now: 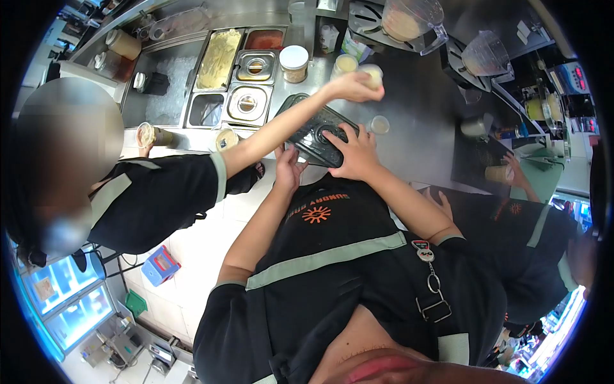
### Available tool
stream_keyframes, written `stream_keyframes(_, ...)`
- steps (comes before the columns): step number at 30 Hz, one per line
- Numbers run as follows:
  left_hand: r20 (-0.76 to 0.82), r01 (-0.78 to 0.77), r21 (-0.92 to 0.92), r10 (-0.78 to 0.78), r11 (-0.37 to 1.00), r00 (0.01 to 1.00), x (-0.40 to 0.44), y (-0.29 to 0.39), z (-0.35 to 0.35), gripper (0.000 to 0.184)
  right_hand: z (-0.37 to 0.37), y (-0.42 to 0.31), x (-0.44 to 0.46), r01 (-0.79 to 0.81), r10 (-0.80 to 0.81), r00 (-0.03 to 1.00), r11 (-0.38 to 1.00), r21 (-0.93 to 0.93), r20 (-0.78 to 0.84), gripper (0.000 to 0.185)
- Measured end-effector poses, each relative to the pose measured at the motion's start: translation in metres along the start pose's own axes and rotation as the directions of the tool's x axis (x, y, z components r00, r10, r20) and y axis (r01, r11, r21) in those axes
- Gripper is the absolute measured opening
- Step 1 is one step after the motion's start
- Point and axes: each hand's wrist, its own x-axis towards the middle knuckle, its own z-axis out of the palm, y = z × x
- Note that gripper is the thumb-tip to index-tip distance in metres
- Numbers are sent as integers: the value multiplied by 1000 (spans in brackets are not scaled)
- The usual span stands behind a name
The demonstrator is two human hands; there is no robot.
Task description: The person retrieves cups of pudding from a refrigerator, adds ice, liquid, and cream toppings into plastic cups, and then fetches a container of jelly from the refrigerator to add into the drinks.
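Observation:
A dark, shiny rectangular lid or tray [313, 132] lies tilted at the counter's front edge, before my chest. My left hand and my right hand are both on it. My right hand [355, 150] rests on its top with fingers spread around the raised middle part. At its near left corner, my left hand [290, 168] has its fingers curled against the edge. A co-worker's arm [275, 137] crosses above the tray's left part, and that person's hand holds a cup of pale contents [371, 77]. A small clear cup [379, 125] stands to the right of the tray.
Steel lidded bins [248, 104], a yellow-filled pan [219, 59] and an ice well [167, 83] are at the left. A white-lidded jar [294, 63] stands behind the tray. Blender jugs [484, 54] are at the back right. Co-workers stand close on both sides.

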Motion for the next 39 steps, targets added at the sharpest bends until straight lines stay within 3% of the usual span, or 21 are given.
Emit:
stream_keyframes(12, 57, 117, 110, -124, 987, 991, -13, 9, -29, 88, -16, 11, -49, -134, 126, 981, 990, -46, -144, 85)
stream_keyframes(14, 71, 118, 140, -129, 983, 989, -10, 10, -31, 88, -20, 7, -52, -102, 71, 984, 976, -194, -163, 85)
stream_keyframes(20, 103, 123, 217, -149, 968, 983, -10, 14, -36, 82, -45, -8, -45, -62, 23, 994, 929, -365, -110, 81)
stream_keyframes(22, 114, 160, 243, -192, 957, 975, -10, 16, -39, 79, -46, -7, -41, 18, -101, 987, 836, -548, -121, 82)
stream_keyframes(26, 105, 148, 290, -185, 946, 977, -9, 23, -45, 76, -51, 4, -35, 47, -178, 971, 791, -609, -156, 84)
stream_keyframes(29, 102, 150, 292, -187, 945, 977, -7, 29, -54, 75, -62, 16, -34, -27, -20, 991, 940, -340, -133, 87)
stream_keyframes(30, 103, 150, 288, -186, 946, 977, -8, 32, -56, 75, -60, 24, -34, -25, -22, 991, 939, -342, -130, 87)
stream_keyframes(32, 98, 200, 286, -236, 937, 967, -12, 37, -58, 73, -54, 44, -37, -69, 69, 996, 998, -2, -56, 86)
stream_keyframes(34, 95, 218, 298, -256, 929, 962, -14, 39, -64, 73, -48, 59, -43, -73, 74, 997, 997, 17, -33, 86)
stream_keyframes(36, 92, 242, 316, -283, 918, 955, -17, 42, -70, 73, -38, 76, -52, -191, 205, 977, 964, 187, -58, 85)
stream_keyframes(37, 108, 249, 331, -298, 910, 948, -18, 43, -73, 73, -32, 87, -57, -195, 208, 976, 963, 187, -56, 85)
stream_keyframes(39, 105, 266, 369, -325, 890, 940, -24, 45, -78, 72, -21, 112, -70, -354, 399, 908, 893, 278, -127, 84)
